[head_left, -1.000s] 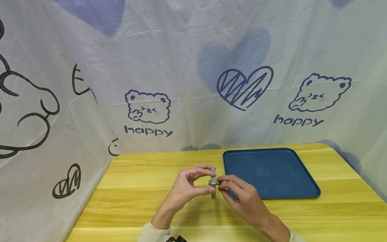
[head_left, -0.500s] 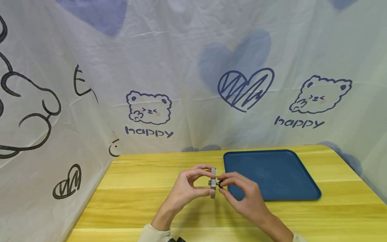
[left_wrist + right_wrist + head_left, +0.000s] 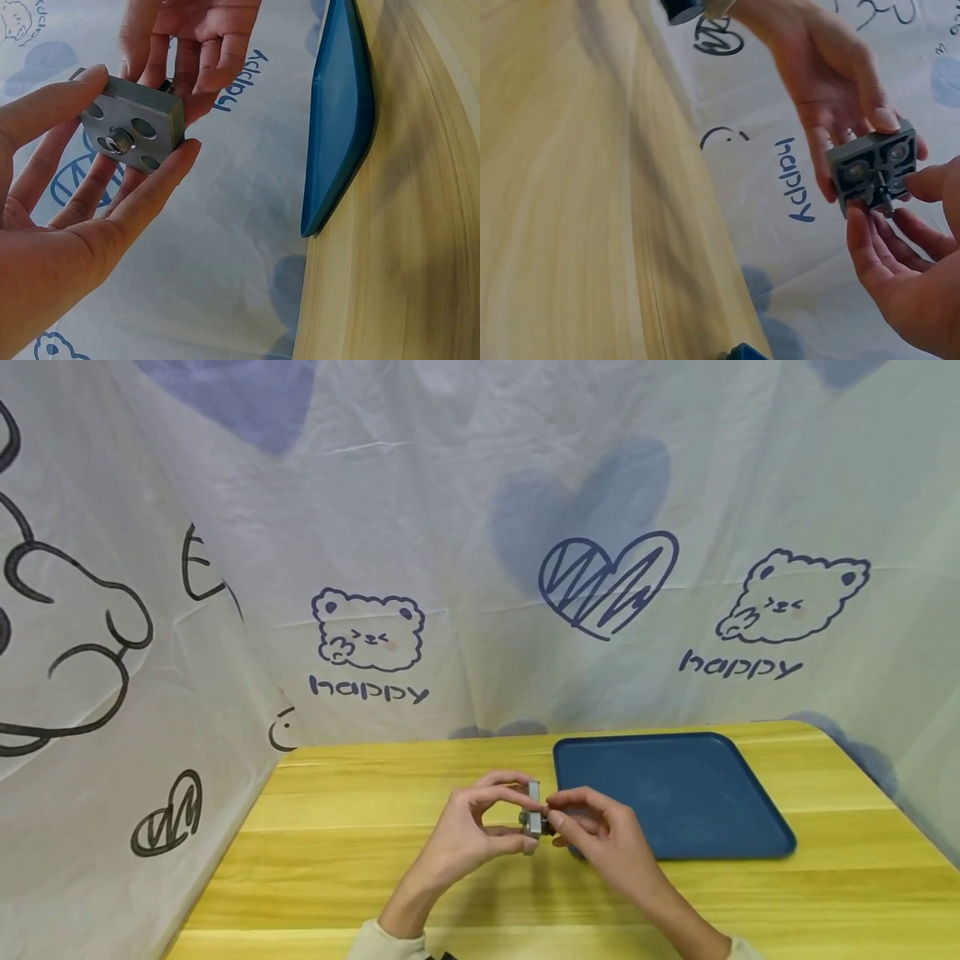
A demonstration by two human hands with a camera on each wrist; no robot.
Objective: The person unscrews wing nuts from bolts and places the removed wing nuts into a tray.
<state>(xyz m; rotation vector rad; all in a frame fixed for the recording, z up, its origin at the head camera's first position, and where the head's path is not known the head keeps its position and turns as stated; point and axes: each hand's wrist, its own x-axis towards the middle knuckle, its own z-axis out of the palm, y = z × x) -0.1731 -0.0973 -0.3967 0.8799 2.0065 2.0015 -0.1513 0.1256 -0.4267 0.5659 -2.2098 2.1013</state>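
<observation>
My left hand (image 3: 476,827) holds a square grey metal block (image 3: 146,105) by its edges, upright above the table. Round holes pierce the block's face, and a bolt head (image 3: 118,140) stands out of it near the middle. On the opposite, recessed face, the dark shank of the bolt (image 3: 885,196) sticks out toward my right hand (image 3: 603,831). Right fingers and thumb are curled about this dark end and pinch at it; they partly cover it in the head view. Whether a separate nut sits on the shank is too small to tell.
A blue tray (image 3: 675,793) lies at the right back of the yellow wood-grain table (image 3: 337,843), just behind my right hand. A white printed cloth (image 3: 480,527) hangs behind the table and along its left side.
My right thumb and fingers shift their hold around the bolt's dark end and curl in closer. The block moves slightly right and turns a little in my left hand. The tray stays put.
</observation>
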